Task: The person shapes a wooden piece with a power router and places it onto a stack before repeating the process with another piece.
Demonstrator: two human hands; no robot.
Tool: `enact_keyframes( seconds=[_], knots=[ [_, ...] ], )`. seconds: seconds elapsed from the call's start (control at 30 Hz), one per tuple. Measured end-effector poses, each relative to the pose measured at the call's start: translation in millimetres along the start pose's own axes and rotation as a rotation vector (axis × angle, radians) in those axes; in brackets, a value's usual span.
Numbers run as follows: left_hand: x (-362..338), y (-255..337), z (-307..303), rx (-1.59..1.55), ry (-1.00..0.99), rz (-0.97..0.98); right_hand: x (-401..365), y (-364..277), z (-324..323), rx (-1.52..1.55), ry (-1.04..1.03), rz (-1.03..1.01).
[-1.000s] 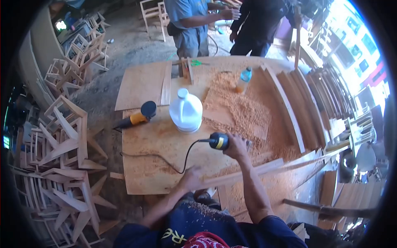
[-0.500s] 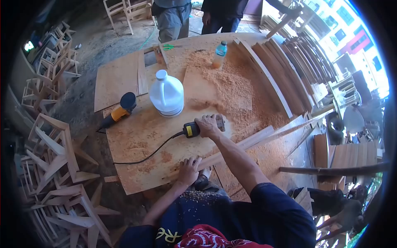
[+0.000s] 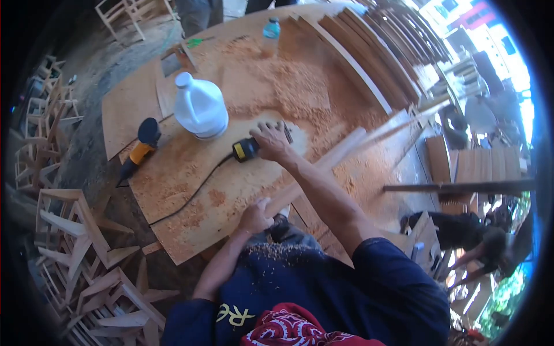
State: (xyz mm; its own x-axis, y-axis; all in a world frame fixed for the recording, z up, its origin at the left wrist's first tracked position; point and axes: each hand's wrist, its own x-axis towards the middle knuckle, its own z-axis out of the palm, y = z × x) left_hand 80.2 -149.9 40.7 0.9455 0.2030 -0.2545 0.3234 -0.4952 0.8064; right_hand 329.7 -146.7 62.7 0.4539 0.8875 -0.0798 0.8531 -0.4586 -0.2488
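My right hand [image 3: 271, 142] grips a black and yellow corded power tool [image 3: 245, 149] that rests on the sawdust-covered plywood table [image 3: 184, 190]. Its black cord [image 3: 187, 196] trails toward the table's near-left edge. My left hand [image 3: 255, 217] holds the near end of a long wooden strip [image 3: 323, 167], which lies diagonally across the table toward the far right. A white plastic jug [image 3: 199, 107] stands just left of the tool.
A second yellow and black sander [image 3: 140, 149] lies at the table's left edge. A small bottle [image 3: 270, 29] stands far back amid sawdust. Curved wooden slats [image 3: 369, 57] are stacked at the right. Wooden chair frames [image 3: 75, 230] pile on the floor at left. People's legs [image 3: 193, 14] stand beyond the table.
The view has tilted down and shifted, pushing the table and the people up the frame. My right hand with the tool has moved left toward the jug; my left hand stays on the strip.
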Motion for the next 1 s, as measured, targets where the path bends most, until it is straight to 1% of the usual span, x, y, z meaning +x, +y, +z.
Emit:
enact_keyframes(
  seconds=[0.03,0.13,0.17,0.27,0.33,0.4,0.47,0.53,0.6,0.63,0.7,0.8,0.83,0.93,1.0],
  knots=[
    [0.3,8.6,-12.3,-0.106,-0.116,-0.05,-9.8,-5.1,-14.5,0.085,0.076,-0.035],
    [-4.9,5.3,-10.8,-0.162,-0.24,-0.145,-42.5,-5.9,-48.3,0.281,0.227,-0.114],
    [-7.0,0.6,-8.1,-0.165,-0.216,-0.059,-59.2,-3.0,-53.7,0.38,0.3,-0.125],
    [-14.3,-14.9,15.3,-0.184,-0.151,0.199,-121.5,-0.9,-91.5,0.472,0.475,-0.049],
    [-18.0,0.9,16.5,-0.378,-0.317,-0.001,-170.5,7.0,-106.7,0.519,0.552,0.062],
    [-17.3,32.5,13.9,-0.575,-0.424,-0.175,-219.2,25.6,-105.6,0.619,0.552,0.171],
    [-14.2,68.0,14.8,-0.78,-0.471,-0.319,-265.7,43.5,-104.3,0.592,0.512,0.255],
    [-3.8,85.7,33.9,-0.863,-0.448,-0.275,-309.3,67.9,-91.4,0.645,0.417,0.319],
    [13.2,110.0,52.1,-0.909,-0.398,-0.256,-341.3,91.9,-78.2,0.742,0.386,0.316],
    [22.0,129.6,58.6,-0.928,-0.369,-0.278,-352.1,101.4,-78.6,0.78,0.341,0.316],
    [46.3,164.4,75.0,-0.925,-0.301,-0.262,-372.2,123.2,-83.6,0.832,0.23,0.305],
    [96.5,197.5,99.9,-0.949,-0.25,-0.191,-390.4,151.9,-93.7,0.907,0.21,0.253],
    [112.5,205.4,109.1,-0.967,-0.238,-0.166,-394.0,158.0,-109.9,0.867,0.163,0.267],
    [160.3,233.8,135.3,-1.056,-0.169,-0.117,-407.5,178.8,-120.8,0.941,0.185,0.321],
    [186.6,251.9,152.8,-1.116,-0.111,-0.128,-416.0,193.1,-120.9,0.974,0.222,0.335]
  ],
)
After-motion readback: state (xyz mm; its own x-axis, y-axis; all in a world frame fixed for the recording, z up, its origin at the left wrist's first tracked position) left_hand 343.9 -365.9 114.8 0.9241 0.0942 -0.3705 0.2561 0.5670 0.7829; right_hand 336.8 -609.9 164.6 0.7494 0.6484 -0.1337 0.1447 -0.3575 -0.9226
